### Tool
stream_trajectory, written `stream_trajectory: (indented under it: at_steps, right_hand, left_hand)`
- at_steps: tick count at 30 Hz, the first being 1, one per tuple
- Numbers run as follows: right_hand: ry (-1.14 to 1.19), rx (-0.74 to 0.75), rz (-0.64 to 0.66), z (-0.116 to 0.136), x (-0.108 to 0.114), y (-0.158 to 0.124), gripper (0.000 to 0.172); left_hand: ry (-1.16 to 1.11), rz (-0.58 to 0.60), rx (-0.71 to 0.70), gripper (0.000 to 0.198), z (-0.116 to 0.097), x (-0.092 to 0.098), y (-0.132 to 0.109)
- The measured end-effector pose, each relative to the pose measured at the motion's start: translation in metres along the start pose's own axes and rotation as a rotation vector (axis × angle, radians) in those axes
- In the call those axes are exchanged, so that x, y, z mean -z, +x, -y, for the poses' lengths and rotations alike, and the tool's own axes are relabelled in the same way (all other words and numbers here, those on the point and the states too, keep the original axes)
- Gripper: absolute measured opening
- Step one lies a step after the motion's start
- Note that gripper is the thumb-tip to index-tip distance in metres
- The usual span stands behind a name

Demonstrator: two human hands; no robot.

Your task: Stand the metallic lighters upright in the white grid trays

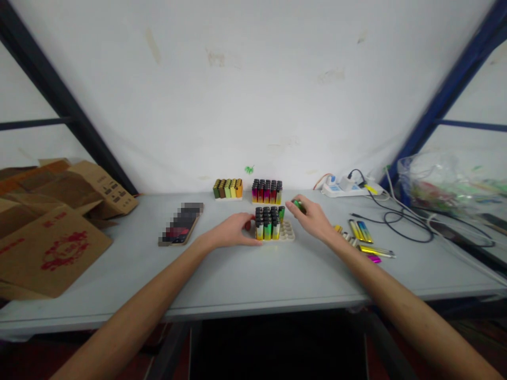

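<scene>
A white slotted tray (288,233) stands at the table's middle, part filled with several upright coloured lighters (267,222). My left hand (233,230) rests against the tray's left side, fingers curled on its edge. My right hand (311,216) hovers just right of the tray, closed on a green lighter (298,205) held near the tray's far right corner. Loose lighters (362,232) lie on the table to the right of my right forearm.
Two filled lighter trays (227,189) (266,191) stand by the wall. A phone (181,225) lies to the left, cardboard boxes (51,221) at far left. A power strip (344,187) with cables and a plastic bag (443,182) sit at right.
</scene>
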State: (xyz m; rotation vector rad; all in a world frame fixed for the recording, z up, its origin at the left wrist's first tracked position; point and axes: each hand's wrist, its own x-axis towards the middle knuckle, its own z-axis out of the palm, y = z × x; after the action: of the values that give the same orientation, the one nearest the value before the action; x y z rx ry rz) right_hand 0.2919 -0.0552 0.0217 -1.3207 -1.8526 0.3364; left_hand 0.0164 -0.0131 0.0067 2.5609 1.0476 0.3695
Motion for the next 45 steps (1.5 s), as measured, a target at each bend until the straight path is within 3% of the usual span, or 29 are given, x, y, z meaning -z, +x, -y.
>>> stream_trajectory:
  at_steps: [5,10,19,27,34,37,41,45]
  right_hand:
    - [0.036,0.112,0.087,-0.006,-0.002,0.001,0.037]
    - [-0.147,0.216,-0.023,-0.009,0.004,0.004,0.042]
    - [0.01,0.214,0.189,-0.015,0.003,0.002,0.03]
    - [-0.068,0.236,0.216,-0.017,0.006,0.003,0.024]
    - [0.025,0.117,0.189,-0.013,-0.001,-0.001,0.029]
    - [0.023,0.133,0.232,-0.01,0.0,0.0,0.027]
    - [-0.139,0.16,0.201,-0.015,0.015,0.005,0.029]
    - [-0.499,-0.063,0.167,-0.044,0.046,0.005,0.03]
  left_hand:
    - [0.002,-0.002,0.012,0.069,0.0,0.0,0.0]
    - [-0.001,-0.006,0.009,0.07,-0.001,0.0,0.0]
    - [-0.003,-0.002,0.017,0.07,-0.004,0.001,-0.001]
    - [0.002,-0.003,0.009,0.069,-0.002,0.001,0.0]
    - [0.005,0.008,0.015,0.069,-0.003,0.001,0.0]
    - [0.004,0.005,0.017,0.07,-0.003,0.001,-0.001]
    - [0.004,0.006,0.019,0.068,-0.005,0.003,-0.001]
    - [-0.008,0.02,0.018,0.069,-0.005,0.003,-0.001]
